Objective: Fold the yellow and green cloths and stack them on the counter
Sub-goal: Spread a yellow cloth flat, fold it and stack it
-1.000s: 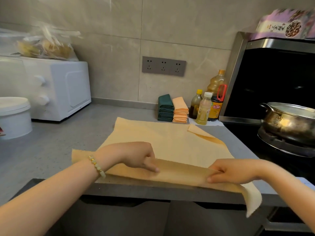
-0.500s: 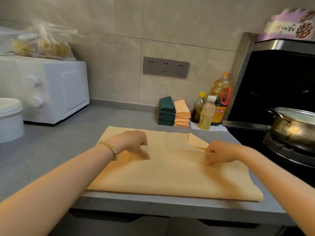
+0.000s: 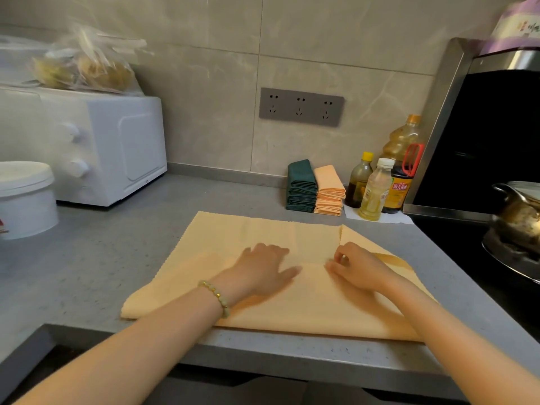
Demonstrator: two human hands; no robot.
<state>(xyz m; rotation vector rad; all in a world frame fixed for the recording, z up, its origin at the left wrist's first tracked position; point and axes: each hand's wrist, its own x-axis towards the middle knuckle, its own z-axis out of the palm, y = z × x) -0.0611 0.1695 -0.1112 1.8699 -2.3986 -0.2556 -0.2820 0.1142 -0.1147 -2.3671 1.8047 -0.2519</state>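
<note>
A large yellow cloth (image 3: 228, 252) lies folded in half on the grey counter (image 3: 96, 258), its fold along the near edge. My left hand (image 3: 263, 270) rests flat on the cloth's middle with fingers spread. Just to its right, my right hand (image 3: 353, 270) pinches the cloth's upper layer near a turned-over far right corner. Against the back wall stand a stack of folded green cloths (image 3: 301, 185) and, touching it on the right, a stack of folded yellow cloths (image 3: 329, 191).
A white microwave (image 3: 96, 147) with a plastic bag (image 3: 87, 65) on top and a white tub (image 3: 26, 197) stand at the left. Bottles (image 3: 377, 188) stand right of the stacks. A hob with a metal pot (image 3: 520, 214) is at the right.
Both hands carried the cloth's near edge up and over to the far side, folding it in half. My left hand then flattened onto the cloth and my right hand moved in toward it.
</note>
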